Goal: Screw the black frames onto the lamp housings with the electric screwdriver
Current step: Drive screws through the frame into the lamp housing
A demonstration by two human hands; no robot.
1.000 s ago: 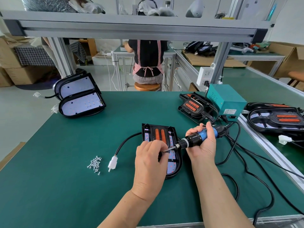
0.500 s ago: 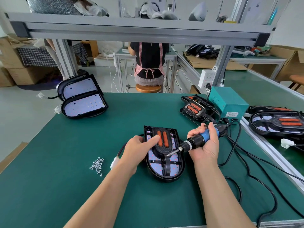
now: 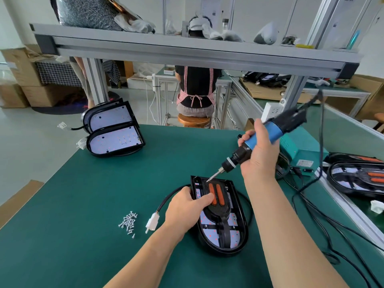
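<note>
screws (image 3: 128, 222) left of lamp housing (image 3: 221, 221) | two housings (image 3: 113, 129) far-left behind | power box (image 3: 299, 150) right

**Bench count**

Two hands: left hand (image 3: 182, 210), right hand (image 3: 259, 156). One screwdriver (image 3: 274, 132). One teal box (image 3: 301, 148).

Four lamps in plain view: the middle lamp (image 3: 226, 242), two bare lamps (image 3: 111, 119) stacked far left, and one right lamp (image 3: 353, 179). A possible fifth behind the right hand is mostly hidden.

The middle lamp has one black frame (image 3: 223, 210) with two orange strips (image 3: 220, 194).

Four white plugs (image 3: 152, 224).

One heap of screws (image 3: 128, 222), too many to count.
</note>
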